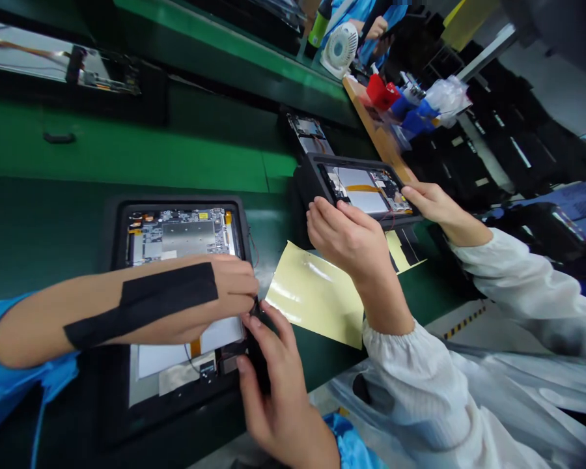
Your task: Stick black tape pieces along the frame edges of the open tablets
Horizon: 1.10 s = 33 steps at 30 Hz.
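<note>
An opened tablet-like device (190,234) with its circuit board and silver parts showing lies in a black foam frame (112,391) on the green bench. Across its middle reaches my left hand (209,293), black tape strips stuck on its back and wrist. Its fingers are bent together at the frame's right edge, and what they pinch is hidden. My right hand (283,384) is at that same edge, thumb and fingers apart, fingertips near the left hand's. A thin wire (254,247) sticks out beside the frame.
To the right, a co-worker's two hands in white sleeves hold another framed device (366,189). A yellow sheet (317,293) lies between. Another device (310,133) sits behind. A fan (340,49), a red bin (381,92) and a person in blue are farther back.
</note>
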Tool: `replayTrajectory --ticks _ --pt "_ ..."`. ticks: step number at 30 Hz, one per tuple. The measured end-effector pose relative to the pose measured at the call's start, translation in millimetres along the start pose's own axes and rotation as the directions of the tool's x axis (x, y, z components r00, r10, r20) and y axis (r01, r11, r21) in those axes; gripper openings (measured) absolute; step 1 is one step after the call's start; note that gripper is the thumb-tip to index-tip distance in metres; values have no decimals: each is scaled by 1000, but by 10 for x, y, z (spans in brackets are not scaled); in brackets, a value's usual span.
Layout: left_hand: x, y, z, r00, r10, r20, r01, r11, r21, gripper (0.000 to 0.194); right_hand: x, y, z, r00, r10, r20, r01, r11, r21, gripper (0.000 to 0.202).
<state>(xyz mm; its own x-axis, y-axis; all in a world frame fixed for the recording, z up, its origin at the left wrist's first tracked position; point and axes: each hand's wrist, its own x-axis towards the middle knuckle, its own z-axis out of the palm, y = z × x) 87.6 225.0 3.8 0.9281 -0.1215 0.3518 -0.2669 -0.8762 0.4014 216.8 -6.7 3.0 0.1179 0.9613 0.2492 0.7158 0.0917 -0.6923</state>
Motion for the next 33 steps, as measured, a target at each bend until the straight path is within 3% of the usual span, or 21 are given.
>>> replayTrajectory --ticks 3,7,16,21,27,30,33 --pt "-3 34 30 998 66 23 -61 983 -175 36 -93 36 78 997 55 -60 -56 998 -13 85" --pt "61 -33 -7 998 64 14 -61 987 -147 31 -158 52 115 990 92 -110 -95 995 -27 82" --pt "100 -168 -64 999 53 9 -50 970 -236 34 -12 -58 -26 996 86 -29 -87 996 -30 81" --pt "107 -132 -76 997 71 -41 -77 984 -163 23 23 -45 -46 998 63 18 -63 998 -5 77" --pt "178 70 -186 996 92 -6 -91 962 -257 25 -28 39 20 997 32 -67 -29 998 50 75" --pt "202 59 -201 996 88 8 -82 957 -277 31 -55 65 67 992 64 -106 -54 994 95 68" --pt "197 -21 -161 992 123 -3 -120 959 -259 32 -62 70 108 989 20 -145 -4 994 110 69"
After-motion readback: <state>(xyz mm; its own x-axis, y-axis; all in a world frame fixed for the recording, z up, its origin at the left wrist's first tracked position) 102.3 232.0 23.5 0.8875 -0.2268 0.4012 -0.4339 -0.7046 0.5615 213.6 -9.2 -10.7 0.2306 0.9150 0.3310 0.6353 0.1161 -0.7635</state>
